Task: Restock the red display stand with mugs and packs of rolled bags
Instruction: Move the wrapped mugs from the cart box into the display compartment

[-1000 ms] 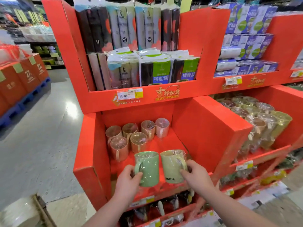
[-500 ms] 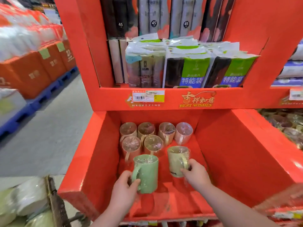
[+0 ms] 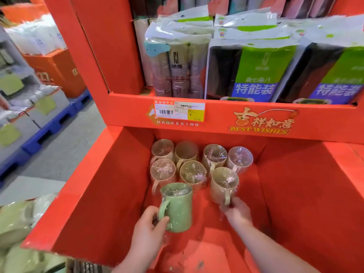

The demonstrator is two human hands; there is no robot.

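Observation:
My left hand (image 3: 147,229) grips a wrapped green mug (image 3: 178,206) by its handle, low in the lower bin of the red display stand (image 3: 102,194). My right hand (image 3: 238,213) pinches the handle of a wrapped beige mug (image 3: 223,184), which stands on the bin floor beside several wrapped beige mugs (image 3: 189,162) set in two rows at the back. Packs of rolled bags (image 3: 254,62) fill the upper shelf.
A price label (image 3: 179,111) is stuck on the shelf front. More wrapped green mugs (image 3: 17,223) lie at the lower left outside the stand. Orange boxes on blue pallets (image 3: 49,125) line the aisle to the left. The bin floor in front of the mugs is bare.
Both hands have pushed deeper into the bin. The beige mug has moved back next to the rear rows, and the green mug has come lower and closer to them.

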